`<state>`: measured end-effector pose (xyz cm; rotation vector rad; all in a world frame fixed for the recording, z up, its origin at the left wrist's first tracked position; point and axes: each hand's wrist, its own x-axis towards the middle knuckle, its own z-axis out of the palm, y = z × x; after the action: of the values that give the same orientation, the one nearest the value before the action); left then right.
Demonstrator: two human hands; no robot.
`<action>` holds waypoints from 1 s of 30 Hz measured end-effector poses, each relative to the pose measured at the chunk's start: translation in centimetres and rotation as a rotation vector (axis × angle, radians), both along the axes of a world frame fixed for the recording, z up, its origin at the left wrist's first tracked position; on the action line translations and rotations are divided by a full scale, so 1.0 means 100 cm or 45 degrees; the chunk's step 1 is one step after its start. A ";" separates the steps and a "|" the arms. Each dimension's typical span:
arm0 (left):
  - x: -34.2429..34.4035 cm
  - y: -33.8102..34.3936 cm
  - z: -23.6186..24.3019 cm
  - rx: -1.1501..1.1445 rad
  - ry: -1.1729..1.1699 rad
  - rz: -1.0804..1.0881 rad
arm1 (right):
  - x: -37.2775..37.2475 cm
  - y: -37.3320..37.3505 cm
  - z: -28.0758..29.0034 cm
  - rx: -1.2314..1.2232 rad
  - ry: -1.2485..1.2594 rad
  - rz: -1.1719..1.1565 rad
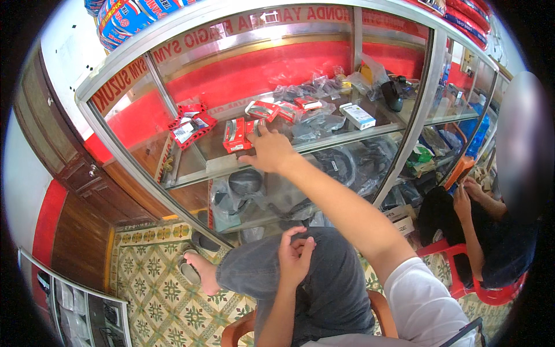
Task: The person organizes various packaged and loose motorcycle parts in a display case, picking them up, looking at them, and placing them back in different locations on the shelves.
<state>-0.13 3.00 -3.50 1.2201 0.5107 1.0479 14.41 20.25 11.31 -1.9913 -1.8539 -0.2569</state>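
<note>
My right hand (270, 151) reaches into the glass display cabinet, its arm stretched out over the shelf edge. Its fingertips are at a red and white box (253, 126), with the thumb spread away toward the shelf's front edge; whether they touch the box I cannot tell. Just left of it stands another red box (234, 134). My left hand (296, 254) rests above my thigh with loosely bent fingers and nothing in it. Further red and white packages (263, 110) lie behind the right hand, and a red packet with black marks (192, 125) is at the left end of the shelf.
A white and blue box (357, 116) and plastic-wrapped black parts (318, 124) share the upper shelf. Bagged parts (245, 182) fill the lower one. The cabinet's metal frame (404, 130) borders the opening. At right, another person sits on a red plastic chair (497, 295), holding an orange item (460, 172).
</note>
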 end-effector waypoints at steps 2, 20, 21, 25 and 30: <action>-0.003 0.000 -0.002 0.004 0.056 -0.010 | -0.007 -0.006 -0.012 0.107 0.060 -0.004; -0.002 0.001 -0.001 0.049 -0.015 -0.036 | 0.045 -0.171 -0.049 0.519 3.175 0.864; -0.005 0.001 0.002 0.078 -0.009 -0.036 | 0.047 -0.184 -0.058 0.491 3.222 0.879; -0.009 -0.012 0.023 0.187 0.074 -0.039 | 0.055 -0.238 -0.066 0.410 3.100 0.297; 0.015 -0.054 0.073 0.742 0.256 0.071 | 0.058 -0.267 -0.088 0.398 2.513 0.032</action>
<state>1.38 -2.38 3.83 1.8472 0.4039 1.1699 20.19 -6.46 2.55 -0.9348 -0.4059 0.9974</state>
